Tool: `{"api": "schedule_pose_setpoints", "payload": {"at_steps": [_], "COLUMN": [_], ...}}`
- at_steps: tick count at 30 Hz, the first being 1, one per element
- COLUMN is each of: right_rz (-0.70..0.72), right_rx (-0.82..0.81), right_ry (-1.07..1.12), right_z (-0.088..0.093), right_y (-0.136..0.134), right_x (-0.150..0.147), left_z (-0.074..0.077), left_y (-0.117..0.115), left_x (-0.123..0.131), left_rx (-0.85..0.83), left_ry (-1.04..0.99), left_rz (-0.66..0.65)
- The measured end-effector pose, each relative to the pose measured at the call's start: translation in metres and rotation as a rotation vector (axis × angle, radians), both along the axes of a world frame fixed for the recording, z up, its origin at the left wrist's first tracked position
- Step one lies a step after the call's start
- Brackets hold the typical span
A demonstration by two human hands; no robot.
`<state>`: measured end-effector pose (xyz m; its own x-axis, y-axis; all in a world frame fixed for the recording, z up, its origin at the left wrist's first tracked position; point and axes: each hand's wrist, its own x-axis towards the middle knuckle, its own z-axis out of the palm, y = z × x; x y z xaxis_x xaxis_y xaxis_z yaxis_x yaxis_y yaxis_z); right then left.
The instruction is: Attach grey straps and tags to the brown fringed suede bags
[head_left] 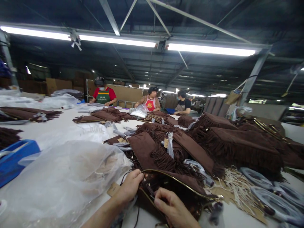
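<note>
A brown fringed suede bag (180, 185) lies open on the white table (66, 122) right in front of me. My left hand (129, 186) grips the bag's rim at its left corner, beside a tan paper tag (113, 189). My right hand (173, 207) is curled on the near edge of the opening, fingers closed on the rim with its gold zip line. More brown fringed bags (163, 148) are piled just behind it.
A large clear plastic bag (64, 177) lies at my left, with a blue bin (14, 160) beyond it. A heap of brown fringed bags (237, 142) fills the right side. Loose white strings (235, 183) and plastic sleeves (273, 196) lie at the right. Three people (152, 99) work at the table's far end.
</note>
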<state>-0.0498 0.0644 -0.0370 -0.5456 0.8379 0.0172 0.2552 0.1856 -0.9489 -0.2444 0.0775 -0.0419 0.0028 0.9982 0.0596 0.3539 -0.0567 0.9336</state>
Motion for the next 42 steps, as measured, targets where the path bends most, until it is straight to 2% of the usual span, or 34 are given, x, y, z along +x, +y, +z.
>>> {"api": "schedule_pose_setpoints", "payload": {"at_steps": [4,9,14,17,19,23,26,29,33,39,42], "right_rz": [-0.007,-0.015,-0.022,0.001,0.01,0.001,-0.01,-0.068,-0.168,-0.216,-0.225], "right_rx": [-0.179,-0.282,-0.386,-0.39,-0.387,-0.384,-0.363,-0.237,-0.065,-0.001,0.023], "right_ry": [0.095,0.203,0.286,0.304,0.314,0.347,0.36,0.256,0.054,0.001,-0.016], "right_z": [-0.01,-0.009,-0.002,0.0,0.0,-0.001,-0.004,-0.007,-0.006,0.003,0.006], "right_y": [0.003,0.005,0.003,0.003,0.004,0.003,0.003,0.005,0.005,0.001,0.0], "right_x": [-0.002,0.002,0.007,0.008,0.008,0.009,0.008,0.004,-0.001,-0.009,-0.012], "left_z": [0.003,0.015,0.03,0.036,0.037,0.032,0.027,0.024,0.023,0.023,0.021], "left_y": [-0.003,-0.011,-0.016,-0.021,-0.024,-0.028,-0.024,-0.019,-0.017,-0.02,-0.019], "left_x": [0.0,0.001,-0.003,-0.005,-0.002,0.009,0.014,0.013,0.011,0.013,0.01], "left_rx": [0.011,0.133,0.132,0.118,0.172,0.323,0.258,0.141,0.105,0.144,0.166], "left_ry": [-0.058,-0.186,-0.14,-0.026,0.09,0.27,0.252,0.178,0.119,0.135,0.155], "left_rz": [-0.023,-0.228,-0.359,-0.442,-0.483,-0.381,-0.279,-0.236,-0.227,-0.224,-0.272]}}
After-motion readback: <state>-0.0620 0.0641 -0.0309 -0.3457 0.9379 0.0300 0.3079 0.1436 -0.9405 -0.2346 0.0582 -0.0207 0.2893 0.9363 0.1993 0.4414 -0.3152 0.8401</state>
